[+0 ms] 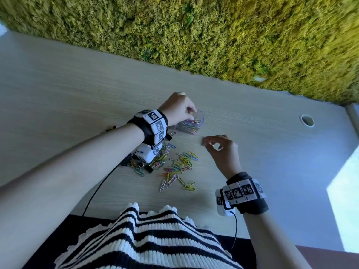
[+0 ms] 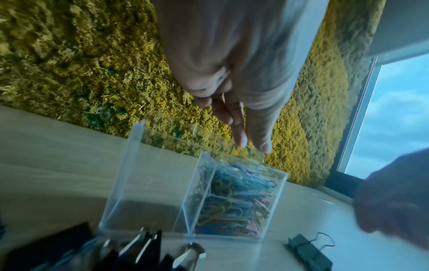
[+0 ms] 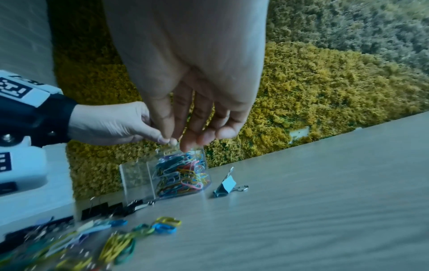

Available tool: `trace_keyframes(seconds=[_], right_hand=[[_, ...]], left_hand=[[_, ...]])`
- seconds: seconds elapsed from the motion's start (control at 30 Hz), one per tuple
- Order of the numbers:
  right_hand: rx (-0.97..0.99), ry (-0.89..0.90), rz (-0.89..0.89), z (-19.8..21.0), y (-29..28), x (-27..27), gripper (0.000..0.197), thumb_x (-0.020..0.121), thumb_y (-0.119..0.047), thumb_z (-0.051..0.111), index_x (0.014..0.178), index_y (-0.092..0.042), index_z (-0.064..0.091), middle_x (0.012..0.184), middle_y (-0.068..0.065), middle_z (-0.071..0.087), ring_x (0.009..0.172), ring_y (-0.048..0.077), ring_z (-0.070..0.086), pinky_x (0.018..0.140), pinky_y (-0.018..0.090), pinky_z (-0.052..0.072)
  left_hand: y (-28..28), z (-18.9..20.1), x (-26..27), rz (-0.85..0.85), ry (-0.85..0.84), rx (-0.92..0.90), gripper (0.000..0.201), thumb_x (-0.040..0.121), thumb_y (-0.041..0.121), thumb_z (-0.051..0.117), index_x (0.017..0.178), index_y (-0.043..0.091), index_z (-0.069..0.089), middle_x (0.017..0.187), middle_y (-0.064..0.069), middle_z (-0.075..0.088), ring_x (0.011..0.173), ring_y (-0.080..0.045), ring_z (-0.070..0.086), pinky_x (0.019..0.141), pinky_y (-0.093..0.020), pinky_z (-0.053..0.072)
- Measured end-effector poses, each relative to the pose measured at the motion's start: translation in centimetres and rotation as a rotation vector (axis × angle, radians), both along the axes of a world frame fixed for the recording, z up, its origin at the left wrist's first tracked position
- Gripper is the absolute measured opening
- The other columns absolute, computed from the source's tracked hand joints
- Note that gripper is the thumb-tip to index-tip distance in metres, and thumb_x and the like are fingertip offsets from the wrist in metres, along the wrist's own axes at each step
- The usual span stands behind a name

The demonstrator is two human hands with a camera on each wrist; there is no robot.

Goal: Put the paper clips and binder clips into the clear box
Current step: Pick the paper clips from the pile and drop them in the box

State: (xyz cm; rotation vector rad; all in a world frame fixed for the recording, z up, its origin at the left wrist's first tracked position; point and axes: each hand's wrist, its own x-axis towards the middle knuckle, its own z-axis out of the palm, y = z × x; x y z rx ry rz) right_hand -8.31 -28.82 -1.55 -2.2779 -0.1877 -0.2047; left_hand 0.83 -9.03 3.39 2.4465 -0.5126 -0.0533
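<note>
The clear box stands on the table with two compartments. Its right one is full of coloured paper clips and its left one looks empty. My left hand hovers over the full compartment, thumb and forefinger pinched on what looks like a thin paper clip. My right hand hangs just right of the box, fingers loosely curled and holding nothing. More loose paper clips lie in front of the box. Black binder clips sit by its near left.
One pale binder clip lies on the table right of the box. A moss wall runs along the table's far edge. A round cable hole is at the far right. A black cable trails off the near edge.
</note>
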Motion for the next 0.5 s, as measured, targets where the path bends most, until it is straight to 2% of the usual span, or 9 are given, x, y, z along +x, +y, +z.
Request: trace_keyframes(seconds=[0.03,0.1,0.2,0.27,0.33,0.43,0.5], right_hand=[[-0.033,0.036,0.042,-0.1,0.1,-0.1,0.019,0.074,-0.006,0.072,0.091,-0.014,0.073,0.087,-0.002,0.071,0.072,0.014,0.061,0.063,0.009,0.039],[-0.138,0.164,0.132,-0.5,0.5,-0.4,0.032,0.072,-0.008,0.075,0.103,-0.012,0.069,0.097,0.002,0.065,0.07,0.015,0.059,0.064,0.017,0.042],[-0.352,0.37,0.193,-1.4,1.4,-0.5,0.054,0.069,-0.018,0.079,0.117,-0.006,0.06,0.11,0.008,0.053,0.081,0.023,0.055,0.074,0.028,0.045],[-0.459,0.411,0.242,-2.0,2.2,-0.7,0.053,0.066,-0.029,0.081,0.111,-0.009,0.061,0.106,0.007,0.049,0.086,0.02,0.047,0.075,0.028,0.044],[-0.484,0.411,0.297,-2.3,3.3,-1.1,0.053,0.067,-0.036,0.079,0.112,-0.014,0.061,0.104,0.006,0.047,0.087,0.015,0.041,0.076,0.021,0.04],[-0.445,0.387,0.397,-1.7,5.1,-1.6,0.048,0.074,-0.033,0.073,0.115,-0.013,0.06,0.102,0.003,0.045,0.088,0.014,0.043,0.082,0.026,0.045],[-0.419,0.353,0.482,-1.2,5.8,-1.9,0.041,0.077,-0.031,0.071,0.114,-0.018,0.061,0.089,-0.007,0.043,0.087,0.012,0.038,0.075,0.025,0.04]], left_hand=[[0.3,-0.2,-0.3,-0.012,-0.025,0.004,0.033,0.071,0.024,0.078,0.102,0.012,0.071,0.089,-0.001,0.068,0.085,-0.015,0.048,0.078,-0.032,0.043],[1.4,-0.5,-1.0,-0.024,-0.101,-0.001,0.044,0.069,0.031,0.078,0.108,0.014,0.068,0.093,0.001,0.067,0.089,-0.019,0.048,0.081,-0.035,0.041],[4.1,-0.8,-2.8,0.001,-0.18,-0.007,0.043,0.069,0.036,0.077,0.106,0.016,0.068,0.091,0.004,0.065,0.088,-0.019,0.047,0.082,-0.035,0.039],[6.1,-1.5,-4.3,0.008,-0.159,0.019,0.038,0.068,0.035,0.076,0.1,0.016,0.069,0.087,0.004,0.066,0.084,-0.019,0.049,0.083,-0.038,0.042],[7.7,-2.8,-5.9,0.017,-0.066,0.069,0.036,0.066,0.035,0.078,0.097,0.018,0.07,0.086,0.005,0.066,0.084,-0.019,0.049,0.085,-0.042,0.042],[8.9,-4.6,-8.0,-0.011,0.065,0.174,0.037,0.067,0.041,0.078,0.099,0.024,0.069,0.09,0.009,0.064,0.091,-0.018,0.048,0.088,-0.041,0.04],[9.0,-5.4,-9.0,-0.039,0.114,0.222,0.04,0.068,0.045,0.077,0.102,0.026,0.067,0.096,0.009,0.064,0.095,-0.017,0.046,0.086,-0.036,0.039]])
